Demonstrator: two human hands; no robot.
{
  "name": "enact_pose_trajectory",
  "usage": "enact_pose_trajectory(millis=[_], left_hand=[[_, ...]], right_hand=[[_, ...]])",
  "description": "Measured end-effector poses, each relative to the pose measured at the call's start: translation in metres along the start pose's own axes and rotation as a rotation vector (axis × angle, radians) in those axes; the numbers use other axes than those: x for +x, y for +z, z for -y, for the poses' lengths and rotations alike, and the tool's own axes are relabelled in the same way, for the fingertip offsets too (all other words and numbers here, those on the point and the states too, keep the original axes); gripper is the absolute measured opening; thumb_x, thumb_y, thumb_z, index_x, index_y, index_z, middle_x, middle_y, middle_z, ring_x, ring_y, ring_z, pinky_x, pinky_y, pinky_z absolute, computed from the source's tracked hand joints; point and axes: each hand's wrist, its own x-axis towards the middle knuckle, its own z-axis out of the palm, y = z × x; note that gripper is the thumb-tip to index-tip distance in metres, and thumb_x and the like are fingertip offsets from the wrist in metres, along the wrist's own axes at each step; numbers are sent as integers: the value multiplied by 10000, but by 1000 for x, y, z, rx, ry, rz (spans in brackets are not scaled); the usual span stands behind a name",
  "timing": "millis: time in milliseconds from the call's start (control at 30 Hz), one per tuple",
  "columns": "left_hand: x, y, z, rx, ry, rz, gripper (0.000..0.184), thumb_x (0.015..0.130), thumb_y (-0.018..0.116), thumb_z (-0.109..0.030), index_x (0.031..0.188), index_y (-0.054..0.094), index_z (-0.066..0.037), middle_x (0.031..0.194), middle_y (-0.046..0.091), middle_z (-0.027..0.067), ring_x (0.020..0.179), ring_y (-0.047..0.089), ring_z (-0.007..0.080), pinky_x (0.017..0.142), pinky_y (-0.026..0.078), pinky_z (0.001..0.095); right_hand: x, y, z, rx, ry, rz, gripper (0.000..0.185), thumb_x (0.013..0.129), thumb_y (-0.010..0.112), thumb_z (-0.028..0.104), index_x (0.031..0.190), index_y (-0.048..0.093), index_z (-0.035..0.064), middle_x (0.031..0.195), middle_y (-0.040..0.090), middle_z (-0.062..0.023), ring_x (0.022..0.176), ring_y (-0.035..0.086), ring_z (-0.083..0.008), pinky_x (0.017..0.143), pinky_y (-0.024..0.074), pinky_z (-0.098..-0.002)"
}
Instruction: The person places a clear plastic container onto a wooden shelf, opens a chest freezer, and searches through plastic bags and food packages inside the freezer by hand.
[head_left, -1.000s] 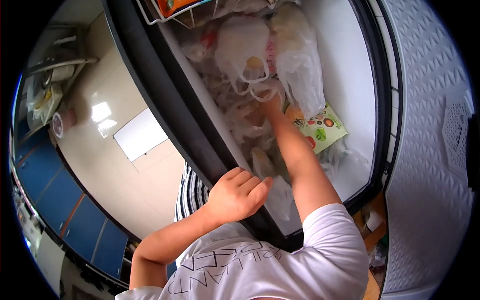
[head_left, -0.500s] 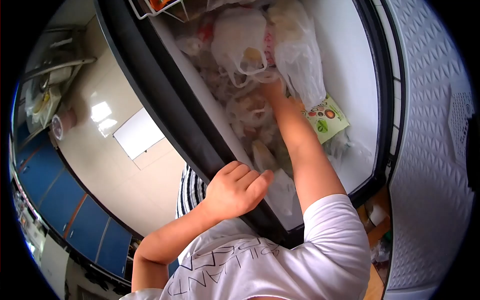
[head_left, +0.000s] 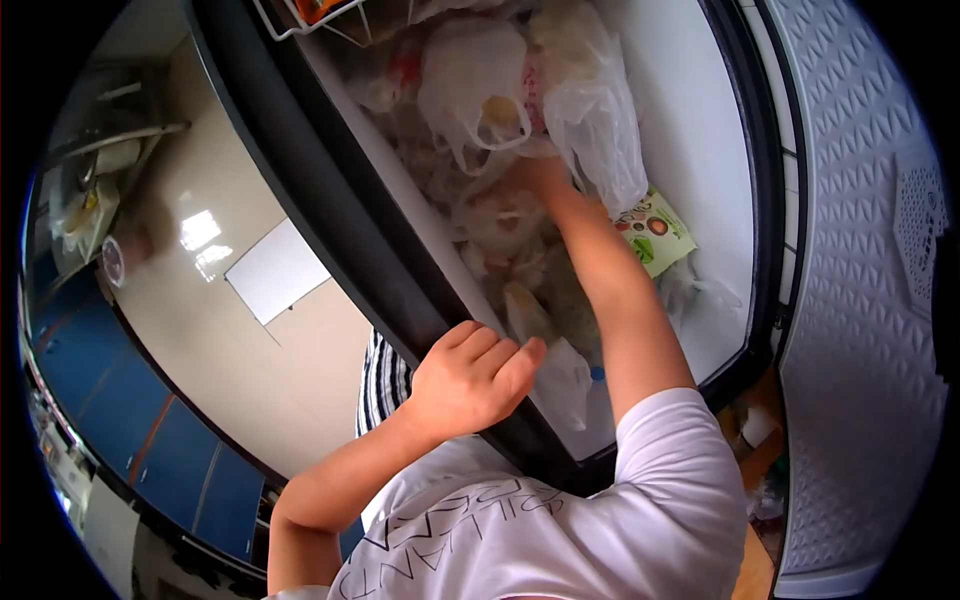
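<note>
Two bare arms come out of a white shirt [head_left: 570, 540] with dark letters on it. The left hand [head_left: 475, 380] is nearest, resting on the black rim [head_left: 385, 275] of a big freezer [head_left: 690, 125]. Its fingers are curled and close together, but I cannot tell if they squeeze the rim. Some striped cloth [head_left: 382, 385] shows just to the left of it. The right arm [head_left: 620, 285] goes down into the freezer. A thin bag [head_left: 565, 385] lies near the rim, with a small blue thing [head_left: 597, 374] beside it. A green packet [head_left: 657, 235] lies to the right of the arm. The right hand [head_left: 537, 178] is deep among the bags [head_left: 500, 225] heaped in the freezer. They hide its fingers, so I cannot tell if it pinches anything. A white bag [head_left: 468, 85] and a long clear bag [head_left: 597, 130] sit just past it. At the far end is a wire rack [head_left: 352, 22] with something orange [head_left: 316, 9]. Outside, a flat white thing [head_left: 275, 270] lies on the shiny floor [head_left: 200, 340], near blue cupboards [head_left: 175, 455].
</note>
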Motion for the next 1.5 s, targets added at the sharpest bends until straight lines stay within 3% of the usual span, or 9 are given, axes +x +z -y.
enact_pose_trajectory(millis=[233, 300, 400, 700, 900, 1133, 1300, 1367, 1500], left_hand=[[0, 4, 3, 21, 53, -69, 278, 658, 680, -53, 923, 597, -44, 612, 455, 2, 548, 474, 167, 550, 430, 290], [3, 0, 0, 14, 42, -50, 273, 661, 680, -53, 921, 597, -42, 615, 458, 3, 551, 482, 168, 549, 429, 288], [8, -3, -4, 11, 37, -32, 267, 668, 679, -57, 921, 596, -41, 624, 474, 4, 559, 495, 170, 553, 431, 287], [8, -6, -5, -46, -2, -6, 229, 714, 681, -25, 924, 590, -43, 629, 510, 34, 584, 535, 210, 577, 453, 313], [12, -9, -9, -49, -7, 2, 211, 713, 681, -24, 905, 598, -47, 633, 518, 37, 588, 538, 212, 587, 460, 313], [7, -3, -5, -30, 21, -5, 282, 680, 686, -75, 944, 593, -46, 655, 509, 18, 600, 528, 189, 582, 446, 300], [8, -6, -7, -40, -20, 14, 205, 711, 686, -36, 897, 599, -45, 631, 520, 40, 586, 536, 209, 582, 457, 313], [7, -3, -7, -39, -20, -6, 204, 713, 685, -34, 898, 599, -46, 627, 516, 39, 582, 534, 209, 576, 454, 314], [9, -2, -7, -47, -17, -9, 215, 709, 684, -30, 906, 601, -51, 622, 514, 37, 575, 531, 209, 563, 448, 314]], right_hand=[[-64, -7, 10, -149, 40, 119, 291, 756, 620, 186, 1001, 648, 31, 1016, 646, -189, 947, 601, -373, 822, 476, -444], [-75, 31, -16, -80, -247, -472, 328, 763, 608, 192, 1059, 641, 55, 1042, 640, -180, 969, 590, -370, 842, 471, -446], [-96, 34, -22, -15, -208, -578, 292, 776, 578, 182, 1034, 646, 64, 1046, 638, -174, 979, 586, -360, 843, 467, -448], [-94, 30, -22, 192, 66, -387, 235, 807, 584, 168, 1005, 636, 53, 1018, 634, -174, 945, 589, -383, 801, 471, -457], [-130, -7, 3, 71, -326, -476, 335, 779, 609, 98, 1112, 607, 60, 1065, 616, -134, 980, 572, -348, 837, 456, -448], [-61, -11, -44, -361, -205, -653, 348, 721, 681, 147, 1065, 635, 109, 1159, 568, -75, 1125, 493, -306, 855, 431, -427], [-74, 21, -37, -394, -304, -430, 72, 745, 621, 159, 763, 618, 90, 904, 602, -86, 947, 567, -291, 768, 441, -425], [-106, 15, -5, -220, -507, -313, 49, 763, 567, 126, 767, 581, 79, 805, 582, -96, 852, 582, -308, 694, 456, -441], [-126, 29, -2, -250, -386, -201, 116, 780, 597, 164, 872, 613, 95, 845, 616, -90, 824, 620, -304, 721, 503, -414]])
